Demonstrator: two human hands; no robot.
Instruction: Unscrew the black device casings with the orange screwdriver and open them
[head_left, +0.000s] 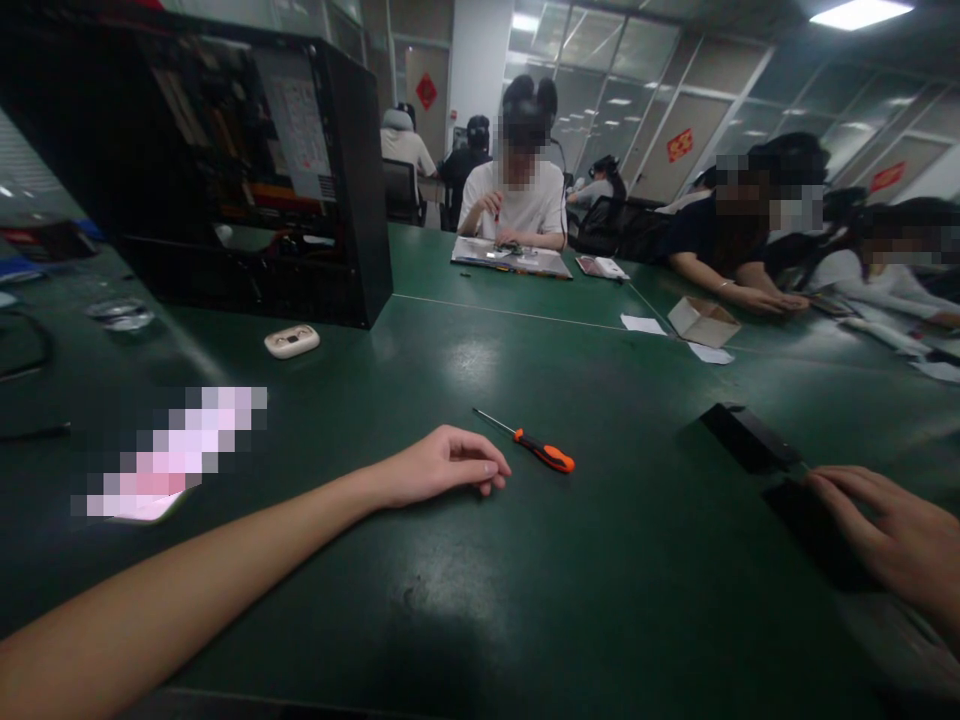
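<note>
My left hand (442, 466) rests on the green tabletop with its fingers loosely curled and nothing in it. Just beyond its fingertips lies a screwdriver (545, 450) with an orange and black handle, its shaft pointing up and left. At the right edge, my right hand (885, 525) has its thumb and fingers closed at the near end of a black box-shaped object (750, 437). Beneath that object is a second dark shape (814, 530), blurred, which may be part of it or a shadow.
An open black computer case (352, 200) stands at the back left. Nearby are a small cream case (292, 341) and a lit phone (161, 505). A cardboard box (703, 322) and papers (643, 324) lie farther right. Across the table a person (517, 205) works over a flat board (510, 256).
</note>
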